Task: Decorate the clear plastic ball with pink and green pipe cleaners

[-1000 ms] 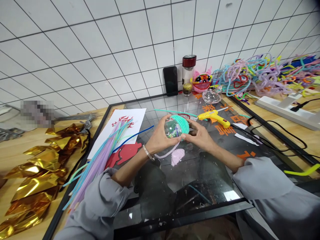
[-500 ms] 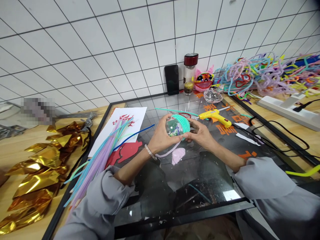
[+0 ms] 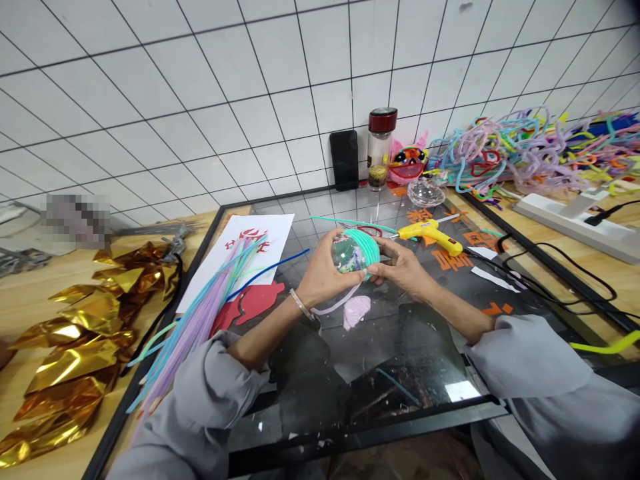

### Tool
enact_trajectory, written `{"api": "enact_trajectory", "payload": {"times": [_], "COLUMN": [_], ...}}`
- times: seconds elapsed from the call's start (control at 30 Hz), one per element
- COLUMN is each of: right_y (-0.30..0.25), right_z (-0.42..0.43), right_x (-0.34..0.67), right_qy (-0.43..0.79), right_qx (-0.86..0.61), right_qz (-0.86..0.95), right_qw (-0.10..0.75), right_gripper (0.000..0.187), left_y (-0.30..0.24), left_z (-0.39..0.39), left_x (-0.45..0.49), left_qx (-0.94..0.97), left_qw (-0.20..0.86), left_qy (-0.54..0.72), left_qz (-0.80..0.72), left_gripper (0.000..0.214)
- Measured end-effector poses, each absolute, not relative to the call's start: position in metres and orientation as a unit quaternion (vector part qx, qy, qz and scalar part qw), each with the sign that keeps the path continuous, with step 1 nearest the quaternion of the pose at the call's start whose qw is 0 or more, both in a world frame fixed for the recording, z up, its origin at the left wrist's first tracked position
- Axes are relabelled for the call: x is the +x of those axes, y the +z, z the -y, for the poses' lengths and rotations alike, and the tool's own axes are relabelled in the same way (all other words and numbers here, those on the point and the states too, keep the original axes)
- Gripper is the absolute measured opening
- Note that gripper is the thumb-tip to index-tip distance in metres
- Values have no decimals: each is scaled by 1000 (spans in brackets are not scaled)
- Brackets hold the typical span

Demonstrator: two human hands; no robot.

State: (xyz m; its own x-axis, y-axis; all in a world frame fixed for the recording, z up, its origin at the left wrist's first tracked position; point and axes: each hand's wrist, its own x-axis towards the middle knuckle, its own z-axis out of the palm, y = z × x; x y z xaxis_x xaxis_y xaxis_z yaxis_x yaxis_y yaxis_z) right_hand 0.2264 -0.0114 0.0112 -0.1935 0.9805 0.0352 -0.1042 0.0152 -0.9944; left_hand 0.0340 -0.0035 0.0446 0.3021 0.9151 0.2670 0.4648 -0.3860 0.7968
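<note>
Between my two hands is a clear plastic ball, its right part wrapped in rows of green pipe cleaner. My left hand cups the clear side, thumb along the bottom. On the wrapped side, my right hand grips with thumb and fingers pressed to the green rows. Colourful bits show through the clear wall. Below the ball a lilac pipe cleaner curves beside a pale pink piece on the dark glass. Just beyond my right hand lies a yellow hot glue gun.
Left, a bundle of pipe cleaners lies over white paper and a red cutout, near gold foil. Along the wall stand a phone, a glass bottle and a pink figure. Black cables run right to a power strip.
Both hands keep the ball in nearly the same place. My right thumb and fingers have shifted very slightly on the green rows.
</note>
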Motion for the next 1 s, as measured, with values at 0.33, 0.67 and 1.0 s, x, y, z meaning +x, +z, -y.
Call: {"api": "enact_trajectory", "payload": {"times": [0.33, 0.67, 1.0], "right_y": [16, 20, 19], "right_z": [16, 17, 17], "right_x": [230, 234, 229], "right_qy": [572, 575, 545], "right_qx": [-409, -403, -413], "right_qz": [549, 570, 588], "right_qw": [453, 427, 432], "right_gripper": [70, 82, 95], "left_y": [44, 42, 45], "left_z": [4, 1, 3], "left_x": [34, 33, 35], "left_qx": [739, 743, 742], "left_qw": [306, 308, 314], "left_qy": [372, 381, 373], "left_qz": [-472, -457, -460], "left_gripper": [77, 76, 78]}}
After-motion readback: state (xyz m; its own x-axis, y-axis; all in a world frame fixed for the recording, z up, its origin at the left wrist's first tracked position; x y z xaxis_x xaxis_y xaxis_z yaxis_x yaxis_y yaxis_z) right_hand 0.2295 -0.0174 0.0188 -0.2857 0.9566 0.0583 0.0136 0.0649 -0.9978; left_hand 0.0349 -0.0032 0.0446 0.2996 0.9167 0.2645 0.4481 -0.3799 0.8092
